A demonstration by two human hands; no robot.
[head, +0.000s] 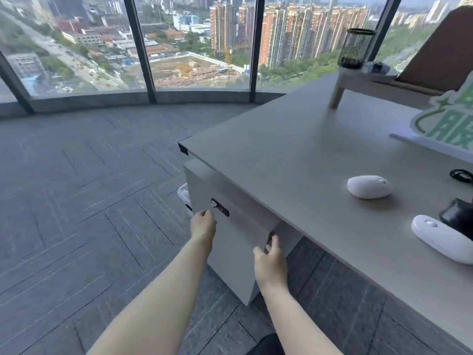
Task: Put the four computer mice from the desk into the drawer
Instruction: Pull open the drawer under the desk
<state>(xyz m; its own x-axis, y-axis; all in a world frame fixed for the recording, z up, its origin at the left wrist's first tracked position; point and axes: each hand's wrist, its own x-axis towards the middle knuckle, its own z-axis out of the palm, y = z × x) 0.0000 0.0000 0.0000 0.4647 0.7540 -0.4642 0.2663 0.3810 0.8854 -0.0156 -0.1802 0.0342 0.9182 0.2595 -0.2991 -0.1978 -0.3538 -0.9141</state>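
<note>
Grey desk [294,155]: two smooth white plastic mice [369,186] [442,238] near its front edge, light, slippery; grasp by flanks. Left hand [203,224] and right hand [271,257] clasp the grey drawer front [238,242], apparently closed.

Both hands at the grey drawer front [238,242] under the desk [294,160], left hand [203,225] by the lock [219,207], right hand [271,262] gripping its right edge, two white mice [369,187] [442,238] on the desktop, black mouse [458,216] at the frame edge
</note>
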